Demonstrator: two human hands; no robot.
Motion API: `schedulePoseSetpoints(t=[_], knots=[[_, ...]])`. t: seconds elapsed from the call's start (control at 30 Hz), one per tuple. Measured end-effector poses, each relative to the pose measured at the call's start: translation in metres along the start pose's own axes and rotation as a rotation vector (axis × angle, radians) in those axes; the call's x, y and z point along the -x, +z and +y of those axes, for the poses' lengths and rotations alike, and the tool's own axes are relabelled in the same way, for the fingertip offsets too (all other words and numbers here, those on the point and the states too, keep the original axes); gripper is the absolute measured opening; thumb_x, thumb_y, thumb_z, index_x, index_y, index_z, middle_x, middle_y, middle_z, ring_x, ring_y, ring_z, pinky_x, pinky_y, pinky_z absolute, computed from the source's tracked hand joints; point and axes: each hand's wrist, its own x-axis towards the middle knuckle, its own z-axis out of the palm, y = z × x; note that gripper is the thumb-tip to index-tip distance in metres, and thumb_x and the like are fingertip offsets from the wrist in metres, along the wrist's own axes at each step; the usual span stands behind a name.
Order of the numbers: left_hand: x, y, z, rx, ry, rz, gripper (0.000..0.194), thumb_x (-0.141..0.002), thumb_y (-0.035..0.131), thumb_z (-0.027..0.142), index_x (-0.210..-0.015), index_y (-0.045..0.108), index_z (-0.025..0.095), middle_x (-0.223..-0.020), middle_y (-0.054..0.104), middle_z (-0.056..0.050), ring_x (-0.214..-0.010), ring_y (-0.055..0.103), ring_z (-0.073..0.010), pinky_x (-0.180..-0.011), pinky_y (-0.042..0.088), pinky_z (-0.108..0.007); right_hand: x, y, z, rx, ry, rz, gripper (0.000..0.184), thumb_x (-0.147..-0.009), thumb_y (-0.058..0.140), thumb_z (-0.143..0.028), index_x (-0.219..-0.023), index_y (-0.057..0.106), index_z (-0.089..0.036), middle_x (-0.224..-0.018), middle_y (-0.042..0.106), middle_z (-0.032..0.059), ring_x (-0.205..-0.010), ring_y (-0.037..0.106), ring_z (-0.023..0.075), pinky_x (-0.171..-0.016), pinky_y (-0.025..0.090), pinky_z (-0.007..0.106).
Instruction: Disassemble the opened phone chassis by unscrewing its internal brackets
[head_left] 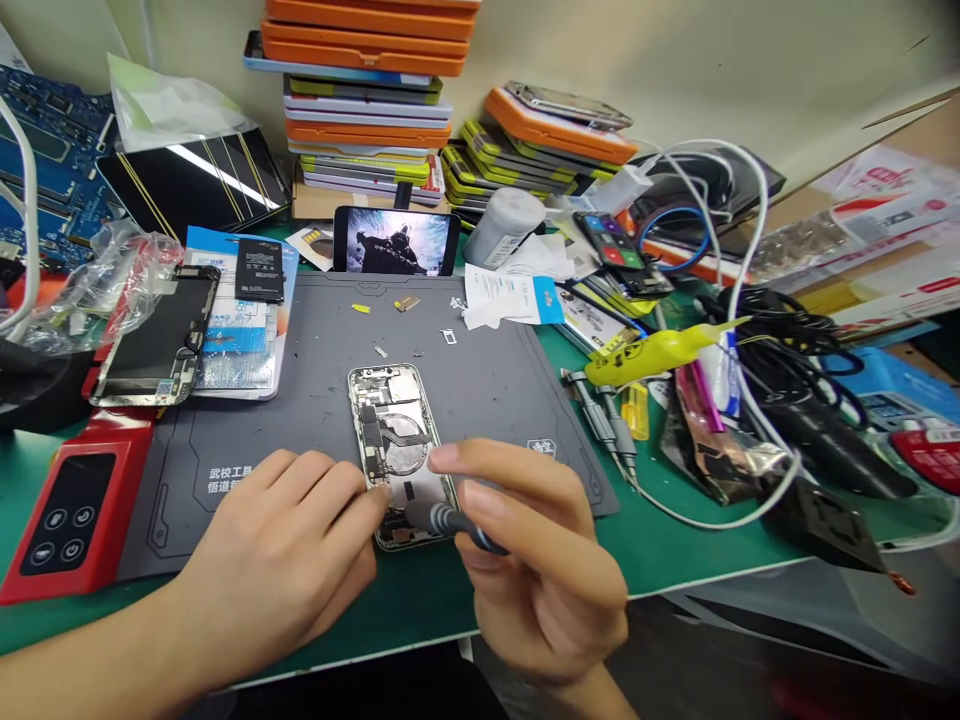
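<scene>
An opened phone (405, 400) lies on the grey work mat (315, 350), its inner parts showing and its lower end towards me. My left hand (292, 540) is closed at the phone's lower left edge, fingers curled and fingertips against the frame. In my right hand (540, 550), a dark screwdriver with grey bands (442, 518) is pinched between thumb and fingers. It slants over the lower part of the phone; its tip is hard to make out. A small card tray (448, 337) and tiny yellow parts (406, 303) lie beyond the phone.
A lit phone (396, 242) stands at the mat's back edge, before stacked orange cases (367, 45). On the left are a detached screen (161, 335), a black battery (259, 268) and a red device (75, 510). A yellow bottle (652, 355), tools and looped white cable (761, 230) crowd the right.
</scene>
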Motion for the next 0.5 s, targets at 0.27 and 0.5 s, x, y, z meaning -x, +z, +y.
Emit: schedulePoseSetpoints(t=[0.27, 0.5], knots=[[0.0005, 0.0009, 0.0010, -0.001, 0.001, -0.010, 0.019, -0.103, 0.052, 0.012, -0.103, 0.071, 0.016, -0.088, 0.072, -0.004, -0.080, 0.065, -0.0234, -0.067, 0.038, -0.041, 0.0035, -0.0005, 0.0001, 0.036, 0.012, 0.028, 0.040, -0.107, 0.055, -0.011, -0.144, 0.064, -0.023, -0.105, 0.074, 0.0073, -0.095, 0.072, 0.0216, -0.079, 0.067, 0.043], [0.0005, 0.0002, 0.0005, -0.007, -0.002, -0.013, 0.018, -0.103, 0.052, 0.012, -0.104, 0.069, 0.017, -0.088, 0.071, -0.004, -0.080, 0.065, -0.0222, -0.068, 0.040, -0.039, 0.0012, -0.0003, 0.0002, 0.024, -0.013, 0.035, 0.037, -0.108, 0.053, -0.009, -0.142, 0.065, -0.017, -0.105, 0.072, 0.0088, -0.096, 0.070, 0.0208, -0.081, 0.065, 0.041]])
